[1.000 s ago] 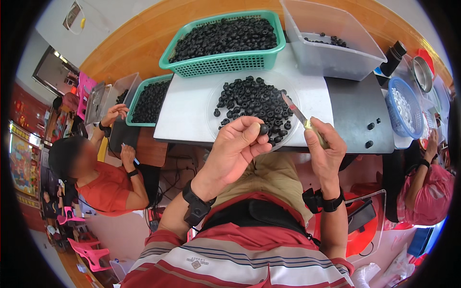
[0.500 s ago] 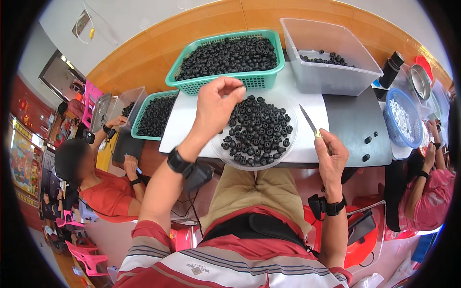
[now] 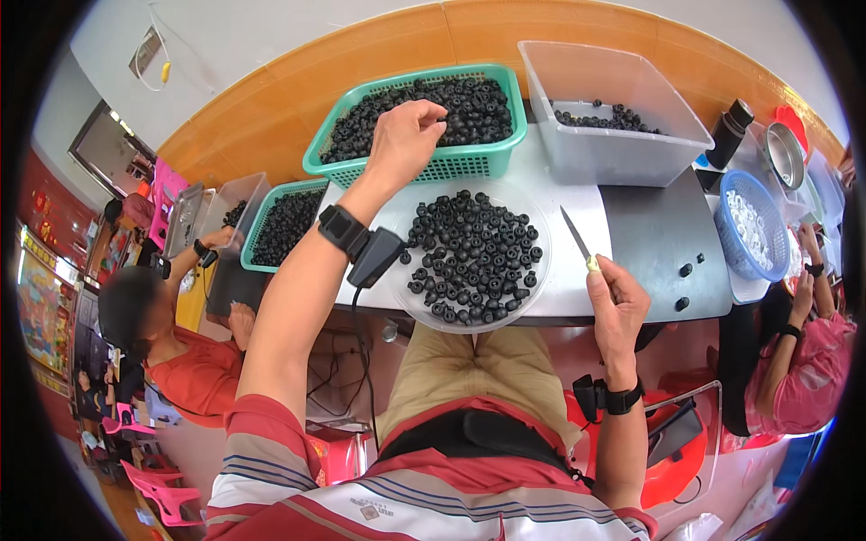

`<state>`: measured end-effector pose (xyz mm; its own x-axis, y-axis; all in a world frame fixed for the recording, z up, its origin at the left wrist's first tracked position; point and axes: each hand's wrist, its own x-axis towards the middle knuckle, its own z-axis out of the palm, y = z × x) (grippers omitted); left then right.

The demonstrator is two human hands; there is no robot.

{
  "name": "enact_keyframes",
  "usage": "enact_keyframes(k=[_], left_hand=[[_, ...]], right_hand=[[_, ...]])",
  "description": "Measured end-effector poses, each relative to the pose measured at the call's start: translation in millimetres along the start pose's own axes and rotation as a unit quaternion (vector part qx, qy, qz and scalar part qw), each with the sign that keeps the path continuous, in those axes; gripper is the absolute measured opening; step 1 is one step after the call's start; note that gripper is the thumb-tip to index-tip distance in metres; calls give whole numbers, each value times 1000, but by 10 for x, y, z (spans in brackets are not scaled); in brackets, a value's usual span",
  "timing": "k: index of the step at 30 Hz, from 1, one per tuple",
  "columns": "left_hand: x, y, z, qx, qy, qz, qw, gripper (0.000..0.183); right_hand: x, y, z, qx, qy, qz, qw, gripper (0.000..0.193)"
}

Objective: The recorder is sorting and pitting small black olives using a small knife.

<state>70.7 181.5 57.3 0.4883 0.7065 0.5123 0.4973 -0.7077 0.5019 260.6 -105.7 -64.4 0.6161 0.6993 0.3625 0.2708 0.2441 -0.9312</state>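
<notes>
Head view: heaps of black parts [image 3: 471, 261], one slim knife [image 3: 575, 233]

Parts are small, rounded knobs, many with holes, piled loosely on a clear round dish [image 3: 541, 281] on the bench [image 3: 645, 216]. Right hand [image 3: 618, 293] is closed round the knife's pale handle, pointed metal blade up. Left hand [image 3: 403, 144] is over the green mesh basket [image 3: 492, 165], full of more parts, fingertips bunched; can't tell if they're pinching one. Cloudy plastic bin [image 3: 622, 158] has a scattering, blue basket [image 3: 729, 236] has white bits [image 3: 749, 221].
</notes>
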Motion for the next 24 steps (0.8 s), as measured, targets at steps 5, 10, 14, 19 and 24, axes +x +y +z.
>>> enact_keyframes(k=[5,10,14,19,24], left_hand=[[-449,301,129,-45,-26,80,995,18],[-819,652,471,-69,-141,193,969,18],[-898,715,662,-12,-228,191,955,20],[-935,787,691,5,-254,161,954,15],[-908,750,702,-9,-286,177,942,17]], right_hand=[[36,-12,-2,10,-7,13,1000,28],[43,-34,0,67,2,29,997,27],[46,-38,-32,67,4,49,997,27],[35,5,-59,77,-2,40,996,28],[43,-58,-27,88,2,38,995,27]])
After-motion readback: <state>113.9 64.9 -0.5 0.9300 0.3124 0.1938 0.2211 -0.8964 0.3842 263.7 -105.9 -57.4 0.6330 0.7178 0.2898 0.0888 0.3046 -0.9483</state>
